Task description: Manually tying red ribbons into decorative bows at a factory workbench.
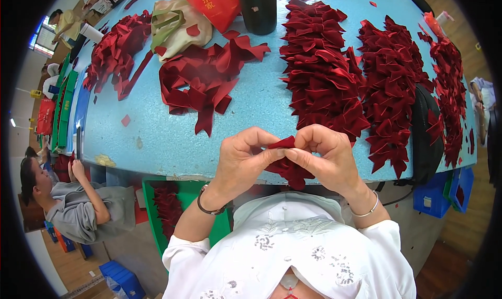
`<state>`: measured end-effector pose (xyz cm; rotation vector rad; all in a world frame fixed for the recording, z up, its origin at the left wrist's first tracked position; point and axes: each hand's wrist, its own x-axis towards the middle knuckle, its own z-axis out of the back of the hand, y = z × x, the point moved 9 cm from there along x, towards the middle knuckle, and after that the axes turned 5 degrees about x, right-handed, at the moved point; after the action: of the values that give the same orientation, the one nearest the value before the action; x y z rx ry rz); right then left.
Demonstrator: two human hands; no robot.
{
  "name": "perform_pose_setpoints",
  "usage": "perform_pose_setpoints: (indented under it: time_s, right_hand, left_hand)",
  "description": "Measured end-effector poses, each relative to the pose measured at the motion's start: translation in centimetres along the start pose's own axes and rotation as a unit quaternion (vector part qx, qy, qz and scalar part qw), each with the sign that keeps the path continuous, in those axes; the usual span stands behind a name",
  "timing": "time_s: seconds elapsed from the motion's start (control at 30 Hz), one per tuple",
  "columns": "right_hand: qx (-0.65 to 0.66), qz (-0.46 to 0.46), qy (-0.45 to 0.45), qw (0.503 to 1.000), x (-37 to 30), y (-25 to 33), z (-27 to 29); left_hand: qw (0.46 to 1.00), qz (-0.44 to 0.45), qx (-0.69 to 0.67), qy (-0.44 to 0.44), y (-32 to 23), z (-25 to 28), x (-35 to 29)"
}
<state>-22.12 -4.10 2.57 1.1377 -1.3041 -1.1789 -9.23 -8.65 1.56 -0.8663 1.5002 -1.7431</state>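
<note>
We see a light blue surface point(172, 137); on it lie rows of folded dark red bows point(321, 69), a loose heap of dark red ribbon strips point(204, 82), another red heap point(112, 53) at the left, a beige bag point(175, 24), a red bag point(212, 3), a dark bottle point(259, 9), and small red scraps point(125, 120).

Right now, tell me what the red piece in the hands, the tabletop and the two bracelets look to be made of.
Red piece, pinched by the left hand and right hand: soft dark-red fabric, probably velvet, matte and folding limply. Tabletop: light blue, slightly mottled sheet, possibly foam or plastic. Left bracelet: dark, thin, likely metal. Right bracelet: silvery, glossy, likely metal.
</note>
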Motion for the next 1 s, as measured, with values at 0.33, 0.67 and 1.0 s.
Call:
perform_pose_setpoints:
  time_s: [0.33,0.67,1.0]
  right_hand:
    - [-0.006,0.044,0.014,0.999,0.2,0.4,0.1]
    - [0.125,-0.032,-0.046,0.991,-0.1,-1.1,1.8]
    - [0.143,0.005,-0.138,0.980,-0.3,-2.3,2.0]
  left_hand:
    - [0.998,0.023,-0.064,0.002,0.1,-0.3,0.6]
    - [0.924,0.140,-0.355,0.001,1.3,-0.6,0.8]
    - [0.976,0.076,-0.200,0.035,1.8,-3.6,-1.0]
